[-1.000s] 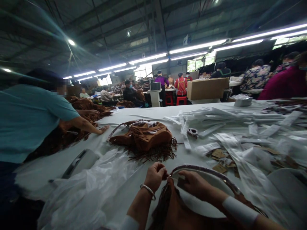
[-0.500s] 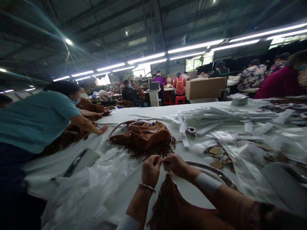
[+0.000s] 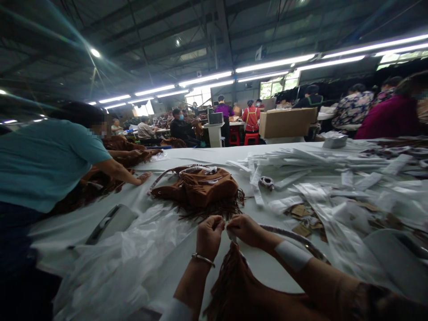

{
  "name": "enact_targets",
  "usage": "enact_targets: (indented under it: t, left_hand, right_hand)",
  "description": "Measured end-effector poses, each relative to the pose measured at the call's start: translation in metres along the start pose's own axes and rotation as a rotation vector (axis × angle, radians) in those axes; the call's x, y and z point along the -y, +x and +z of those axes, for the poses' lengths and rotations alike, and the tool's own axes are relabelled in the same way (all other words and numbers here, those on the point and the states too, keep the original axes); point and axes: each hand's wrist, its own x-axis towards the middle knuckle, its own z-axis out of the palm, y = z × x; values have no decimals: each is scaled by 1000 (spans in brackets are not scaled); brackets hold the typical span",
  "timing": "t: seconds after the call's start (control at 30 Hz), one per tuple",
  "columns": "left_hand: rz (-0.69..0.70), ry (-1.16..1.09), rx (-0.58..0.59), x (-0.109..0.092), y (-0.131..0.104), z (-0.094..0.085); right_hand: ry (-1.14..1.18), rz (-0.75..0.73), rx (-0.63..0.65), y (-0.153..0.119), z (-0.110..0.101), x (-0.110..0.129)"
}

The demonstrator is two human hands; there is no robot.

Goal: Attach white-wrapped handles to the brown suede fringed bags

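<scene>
Head cam: your left hand (image 3: 209,236) and right hand (image 3: 245,229) are both pinched shut on smth tiny between the fingertips, can't tell what, right above the brown fringed bag (image 3: 240,290) at the table's (image 3: 207,156) near edge. A 2nd fringed bag (image 3: 197,187) sits mid-table, plastic sheet (image 3: 133,258) by the near-left edge, white strips (image 3: 317,165) on the right side.

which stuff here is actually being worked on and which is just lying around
In hand:
- left hand and right hand, pinching together at the top of the near fringed brown bag
- its strap

Lying about:
- second fringed bag
- clear plastic bags
- white strips
- cardboard tags
</scene>
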Motion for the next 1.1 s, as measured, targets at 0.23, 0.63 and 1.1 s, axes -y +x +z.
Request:
enact_targets:
  t: [0.23,0.63,1.1]
  left_hand:
    - [12,-5,24,-5,1,2]
    - [-1,19,32,-8,1,1]
    - [-428,-487,591,-4,-8,-10]
  right_hand:
    - [34,38,-28,2,4,-5]
    - [-173,-73,-25,-1,8,-2]
    - [-269,19,-67,-16,-8,6]
